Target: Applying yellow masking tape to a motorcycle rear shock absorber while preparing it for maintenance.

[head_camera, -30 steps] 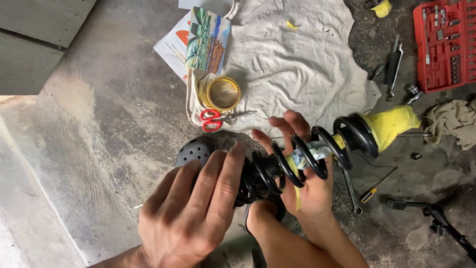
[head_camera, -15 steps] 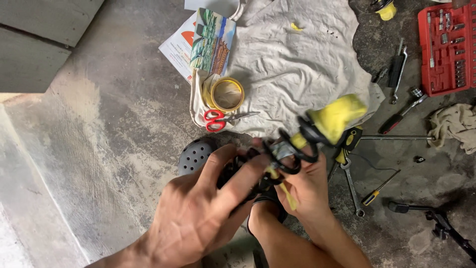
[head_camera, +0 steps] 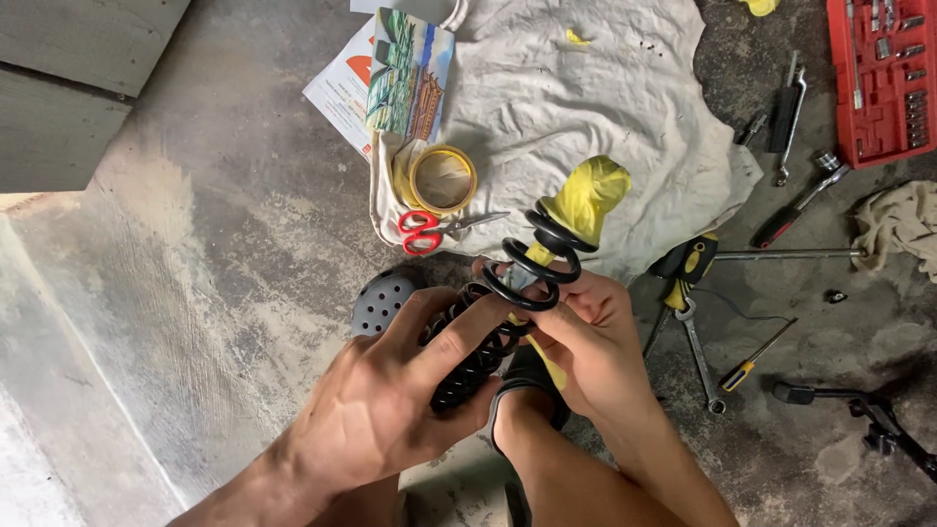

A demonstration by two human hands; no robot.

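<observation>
A black coil spring shock absorber (head_camera: 532, 263) points up and away from me, its top end wrapped in yellow tape (head_camera: 589, 195). My left hand (head_camera: 390, 400) wraps around the lower black body of the shock. My right hand (head_camera: 586, 337) grips the shaft among the upper coils, fingers threaded between them. Both hands hold it above the concrete floor.
A white cloth (head_camera: 586, 107) lies beyond, with a yellow tape roll (head_camera: 442, 179), red-handled scissors (head_camera: 429, 230) and a printed booklet (head_camera: 410, 73). To the right: a red socket set case (head_camera: 883, 73), wrenches (head_camera: 698, 346), a screwdriver (head_camera: 756, 356), a rag (head_camera: 898, 224). A black perforated sandal (head_camera: 383, 298) sits by my left hand.
The shock has swung from lying sideways to the right to pointing up and away. My right hand shifted along the coils; my left hand stayed on the lower body.
</observation>
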